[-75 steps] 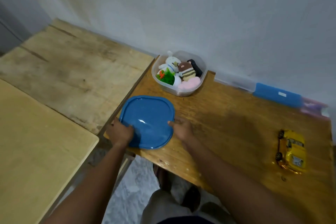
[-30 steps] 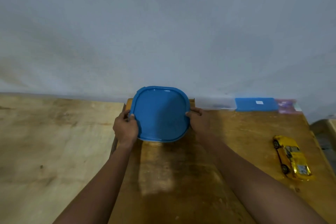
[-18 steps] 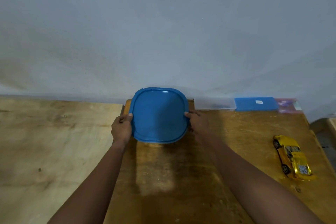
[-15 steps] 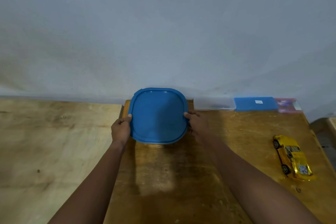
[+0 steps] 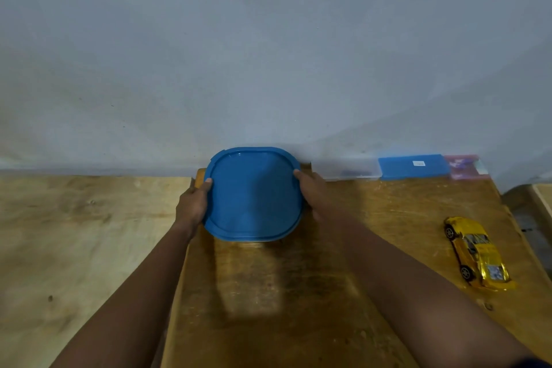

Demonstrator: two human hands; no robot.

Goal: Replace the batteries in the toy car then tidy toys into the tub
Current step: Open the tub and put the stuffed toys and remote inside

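My left hand [image 5: 192, 206] and right hand [image 5: 310, 193] grip opposite side edges of the blue lid [image 5: 254, 193], thumbs curled over its rim, holding it flat at the far edge of the wooden table [image 5: 373, 218]; the tub is hidden beneath the lid, so I cannot tell whether it is seated yet. I judge the lid light, thin and a little springy, smooth enough to slip, so the raised rim near the corners is the best place to press. The yellow toy car [image 5: 478, 254] lies well to the right of the lid, untouched
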